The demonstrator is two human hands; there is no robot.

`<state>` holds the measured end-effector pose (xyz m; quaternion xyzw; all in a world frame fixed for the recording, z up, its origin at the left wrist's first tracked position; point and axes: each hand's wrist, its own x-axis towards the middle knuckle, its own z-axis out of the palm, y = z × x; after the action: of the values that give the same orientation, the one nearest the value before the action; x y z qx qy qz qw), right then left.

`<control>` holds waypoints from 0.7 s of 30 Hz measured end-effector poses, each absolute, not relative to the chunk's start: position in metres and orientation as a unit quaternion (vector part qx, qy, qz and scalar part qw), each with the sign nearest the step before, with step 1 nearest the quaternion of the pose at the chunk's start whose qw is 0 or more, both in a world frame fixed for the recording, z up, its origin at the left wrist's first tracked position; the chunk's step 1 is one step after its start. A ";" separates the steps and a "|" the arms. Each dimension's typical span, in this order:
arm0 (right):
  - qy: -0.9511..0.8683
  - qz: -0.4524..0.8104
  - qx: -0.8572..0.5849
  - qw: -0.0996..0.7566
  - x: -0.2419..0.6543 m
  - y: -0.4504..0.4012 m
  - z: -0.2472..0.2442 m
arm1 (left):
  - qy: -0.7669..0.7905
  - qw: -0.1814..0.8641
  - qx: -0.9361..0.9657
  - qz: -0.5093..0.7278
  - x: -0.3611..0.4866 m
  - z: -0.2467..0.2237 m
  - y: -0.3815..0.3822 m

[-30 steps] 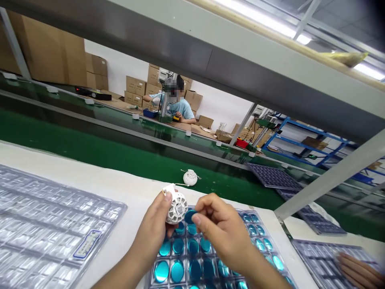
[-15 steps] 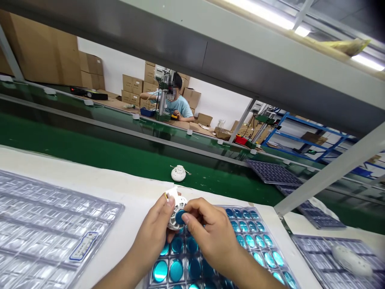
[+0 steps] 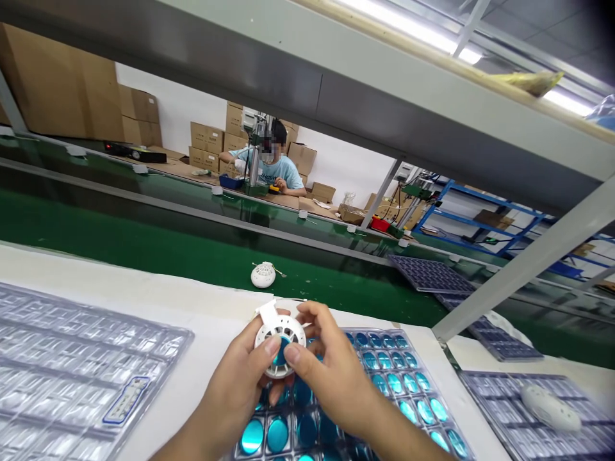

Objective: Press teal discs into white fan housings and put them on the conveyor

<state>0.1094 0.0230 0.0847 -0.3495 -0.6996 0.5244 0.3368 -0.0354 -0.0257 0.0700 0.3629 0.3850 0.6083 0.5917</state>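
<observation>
A round white slotted housing (image 3: 294, 328) is held between both hands above a clear tray. My left hand (image 3: 240, 371) grips it from the left, thumb on its face. On the centre of the housing lies a blue disc (image 3: 280, 356), with both thumbs pressed on it. My right hand (image 3: 336, 371) wraps the housing's right side, its fingers partly behind it. Beneath the hands, the clear tray (image 3: 421, 358) holds several shiny blue discs (image 3: 252, 436). Another white housing (image 3: 263, 274) sits beyond, on the green belt.
An empty-looking clear tray (image 3: 86, 358) with a label lies left. At right are another tray (image 3: 500, 397) bearing a white part (image 3: 550, 408), and a slanted post (image 3: 523, 266). A shelf beam (image 3: 307, 83) crosses overhead. A person (image 3: 281, 173) sits across the belt (image 3: 144, 237).
The blue disc, earlier pinched by my right hand at the housing's edge, now lies on its centre. The housing has turned to face the camera. The view has shifted slightly.
</observation>
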 end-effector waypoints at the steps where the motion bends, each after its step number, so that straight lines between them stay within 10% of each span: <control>1: -0.674 0.591 -0.300 0.326 0.107 0.020 0.084 | 0.382 0.592 0.347 0.619 -0.033 0.071 -0.028; 21: -0.653 0.581 -0.276 0.400 0.096 0.004 0.077 | 0.376 0.627 0.258 0.632 -0.027 0.067 -0.037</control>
<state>0.0961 0.0043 0.0772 -0.2756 -0.6532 0.5810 0.3997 -0.0265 -0.0374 0.0668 0.2581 0.3758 0.6318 0.6269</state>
